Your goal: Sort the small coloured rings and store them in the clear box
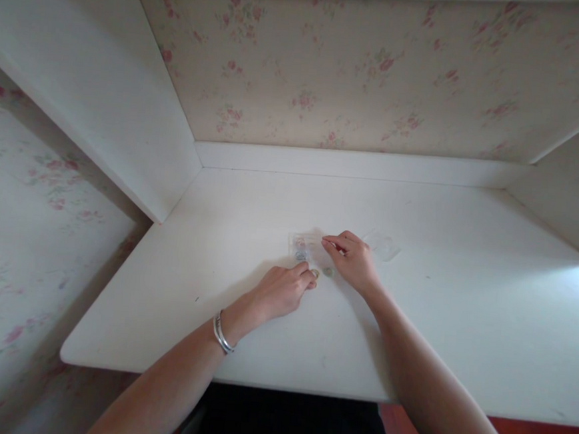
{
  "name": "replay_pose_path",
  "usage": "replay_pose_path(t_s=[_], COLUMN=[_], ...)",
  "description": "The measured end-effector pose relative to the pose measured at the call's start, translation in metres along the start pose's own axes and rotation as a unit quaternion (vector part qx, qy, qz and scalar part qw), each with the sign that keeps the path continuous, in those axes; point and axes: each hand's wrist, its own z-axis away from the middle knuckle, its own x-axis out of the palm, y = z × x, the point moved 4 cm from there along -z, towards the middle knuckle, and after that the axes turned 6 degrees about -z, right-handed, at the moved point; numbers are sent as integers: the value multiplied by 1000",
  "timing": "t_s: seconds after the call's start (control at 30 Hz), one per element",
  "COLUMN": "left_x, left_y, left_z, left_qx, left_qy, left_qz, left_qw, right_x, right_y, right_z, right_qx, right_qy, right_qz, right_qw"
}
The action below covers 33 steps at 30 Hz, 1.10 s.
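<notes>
A small clear plastic case (292, 246) lies on the white desk, with small reddish and bluish-grey pieces inside it. My left hand (281, 288) is closed in a pinch just in front of the case, holding a small yellowish ring-like piece (316, 274) at its fingertips. Beside that ring sits a small greenish round piece (328, 271) on the desk. At the right end of the case, my right hand (352, 259) has thumb and forefinger pinched together; what is between them is too small to make out. A clear plastic piece (386, 245) lies just right of this hand.
The white desk (463, 304) has a low back ledge (374, 165) and side panels at left (140, 132) and right (573, 179). Its front edge runs just before my body. A tiny dark speck (197, 299) is on the left part.
</notes>
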Motion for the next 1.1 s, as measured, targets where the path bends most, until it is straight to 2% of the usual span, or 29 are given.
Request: replay_pose_path(t_s=[0.3, 0.47, 0.77, 0.83, 0.93, 1.03, 1.1], left_x=[-5, -3, -4, -7, -15, -21, -22], left_y=[0, 1, 5, 2, -8, -21, -29], left_z=[1, 0, 2, 2, -3, -13, -22], left_qx=[-17, -18, 23, 12, -29, -78, -97], left_qy=[14, 2, -17, 3, 62, 114, 124], left_qz=[-20, -17, -24, -13, 26, 59, 64], left_qw=[1000, 1000, 999, 1000, 997, 989, 985], right_x=[-16, -15, -13, -13, -10, -7, -6], right_y=[0, 0, -8, -10, -13, -19, -23], right_z=[6, 7, 8, 9, 12, 17, 20], right_qx=[-18, -10, -27, -26, -31, -64, -91], right_qy=[-26, -44, -95, -114, -173, -236, -263], right_qz=[39, 73, 44, 50, 43, 45, 62], right_qw=[999, 996, 994, 992, 983, 969, 958])
